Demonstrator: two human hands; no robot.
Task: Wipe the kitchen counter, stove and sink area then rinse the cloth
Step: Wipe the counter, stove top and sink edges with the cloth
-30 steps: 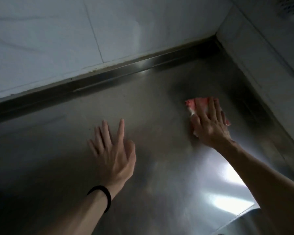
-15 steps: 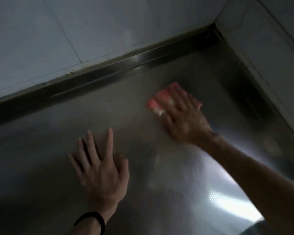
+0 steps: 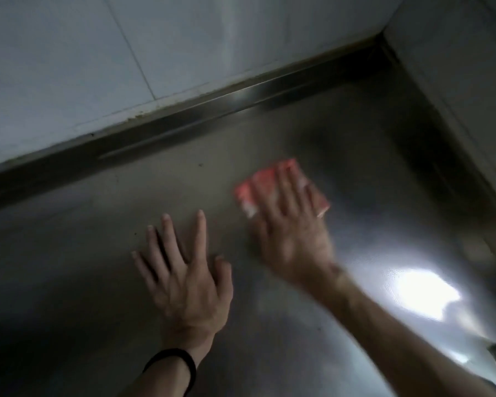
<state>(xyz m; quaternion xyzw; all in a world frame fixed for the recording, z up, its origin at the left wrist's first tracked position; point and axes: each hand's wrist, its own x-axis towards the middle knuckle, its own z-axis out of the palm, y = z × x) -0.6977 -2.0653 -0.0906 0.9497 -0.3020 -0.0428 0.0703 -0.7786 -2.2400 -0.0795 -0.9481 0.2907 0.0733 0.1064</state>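
Left hand (image 3: 188, 285), black band (image 3: 173, 368) at the wrist, lies flat on the steel surface (image 3: 69, 282), fingers (image 3: 166, 239) spread wide, holding nothing. Just beyond, blurred right hand (image 3: 292, 239) presses flat on the pink cloth (image 3: 262, 184), fingers extended, not gripping. Tiled wall (image 3: 69, 67) behind.

steel counter (image 3: 269, 339) | red cloth (image 3: 265, 186) flat near back-right corner, blurred | left hand (image 3: 188, 285) spread, probably resting mid-counter
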